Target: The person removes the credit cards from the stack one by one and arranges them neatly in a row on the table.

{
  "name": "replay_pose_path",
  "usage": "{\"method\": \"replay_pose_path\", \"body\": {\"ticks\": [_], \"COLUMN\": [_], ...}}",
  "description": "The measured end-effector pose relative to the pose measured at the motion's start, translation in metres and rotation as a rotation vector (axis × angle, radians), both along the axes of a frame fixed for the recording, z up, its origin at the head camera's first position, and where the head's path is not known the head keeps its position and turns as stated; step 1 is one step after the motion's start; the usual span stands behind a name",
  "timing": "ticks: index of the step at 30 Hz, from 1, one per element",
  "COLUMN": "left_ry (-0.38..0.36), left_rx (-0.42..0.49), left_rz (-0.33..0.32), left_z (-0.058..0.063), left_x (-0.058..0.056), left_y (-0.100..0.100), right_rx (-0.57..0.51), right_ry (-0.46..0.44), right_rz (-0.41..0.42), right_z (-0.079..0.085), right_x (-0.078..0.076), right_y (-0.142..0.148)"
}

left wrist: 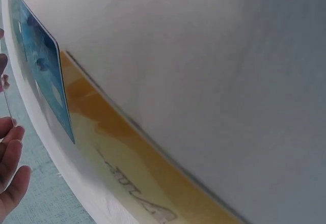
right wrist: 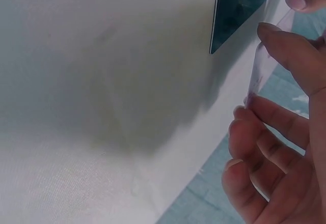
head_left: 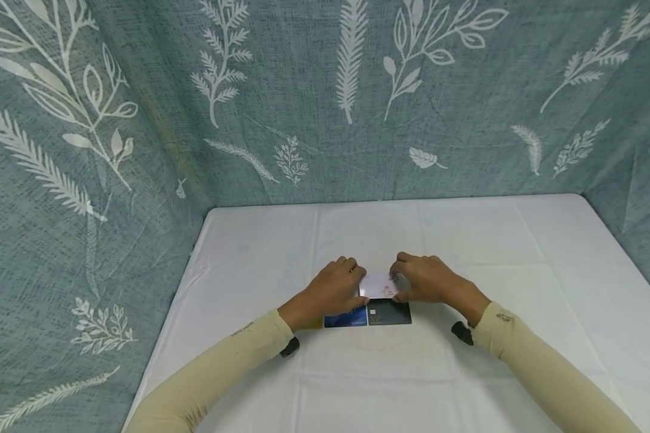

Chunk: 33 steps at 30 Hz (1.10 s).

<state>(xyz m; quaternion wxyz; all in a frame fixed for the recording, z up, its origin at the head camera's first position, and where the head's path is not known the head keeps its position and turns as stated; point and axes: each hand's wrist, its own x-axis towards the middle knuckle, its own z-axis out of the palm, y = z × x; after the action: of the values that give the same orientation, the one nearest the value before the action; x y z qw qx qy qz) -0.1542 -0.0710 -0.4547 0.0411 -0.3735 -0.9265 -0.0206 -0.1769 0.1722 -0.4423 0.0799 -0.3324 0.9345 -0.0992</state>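
Note:
A pale pinkish card (head_left: 378, 286) is held between both hands, raised off the table and close over a row of cards. My left hand (head_left: 336, 288) pinches its left edge, with the thumb at the near corner. My right hand (head_left: 425, 280) grips the right side between thumb and forefinger, the other fingers bent below in the right wrist view. Underneath lie a blue card (head_left: 352, 317) and a black card (head_left: 392, 313) marked VIP, side by side. A yellow card (left wrist: 137, 147) lies left of the blue one, mostly hidden by the left wrist in the head view.
A white cloth covers the table (head_left: 466, 373). Green-blue curtains (head_left: 303, 108) with white leaf prints hang along the back and sides. Dark wrist-camera pieces (head_left: 462, 332) show under both sleeves.

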Motion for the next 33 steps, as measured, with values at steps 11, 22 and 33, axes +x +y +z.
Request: {"method": "replay_pose_path", "body": {"ticks": [11, 22, 33], "left_ry": [-0.016, 0.001, -0.011], "left_rx": [0.018, 0.004, 0.013], "left_rz": [-0.009, -0.038, -0.078], "left_z": [-0.001, -0.002, -0.004], "left_x": [0.003, 0.005, 0.01], "left_y": [0.004, 0.011, 0.017], "right_rx": [0.022, 0.009, 0.012], "right_ry": [-0.002, 0.032, 0.063], "right_rz": [-0.008, 0.006, 0.028], "right_z": [0.001, 0.001, -0.002], "right_x": [0.004, 0.009, 0.017], "right_y": [0.005, 0.012, 0.025]}}
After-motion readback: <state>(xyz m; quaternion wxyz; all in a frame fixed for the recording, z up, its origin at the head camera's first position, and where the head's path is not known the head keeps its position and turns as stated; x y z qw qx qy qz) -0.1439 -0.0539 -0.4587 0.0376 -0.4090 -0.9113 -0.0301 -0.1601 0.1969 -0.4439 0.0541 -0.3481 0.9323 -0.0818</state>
